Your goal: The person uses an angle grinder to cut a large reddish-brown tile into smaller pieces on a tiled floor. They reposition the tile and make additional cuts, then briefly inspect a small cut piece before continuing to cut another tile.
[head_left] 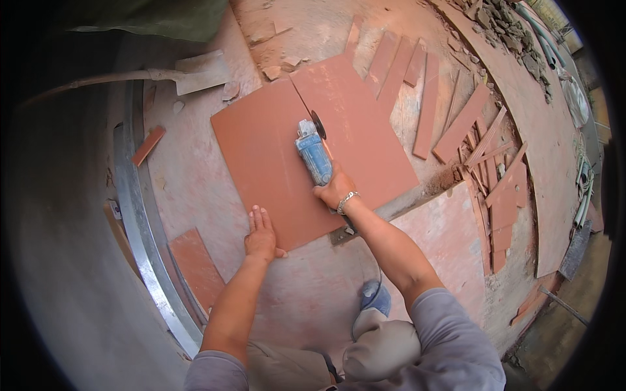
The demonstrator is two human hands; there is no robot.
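A large square red-brown tile (pixel 274 169) lies flat on the dusty floor in front of me. My right hand (pixel 336 188) is wrapped round the body of a blue angle grinder (pixel 314 159). Its dark thin disc (pixel 318 124) stands on edge at the tile, in line with a dark straight cut (pixel 298 94) that runs to the far edge. My left hand (pixel 261 236) rests with fingers stretched out on the tile's near left edge and holds nothing. The grinder's cord trails down from beneath my right wrist.
Narrow cut tile strips (pixel 427 107) and broken pieces (pixel 505 215) lie to the right. A shovel (pixel 202 70) rests at the far left, above a long metal straightedge (pixel 147 254). One tile offcut (pixel 197 267) sits near my left forearm. Rubble (pixel 512 36) is heaped at the far right.
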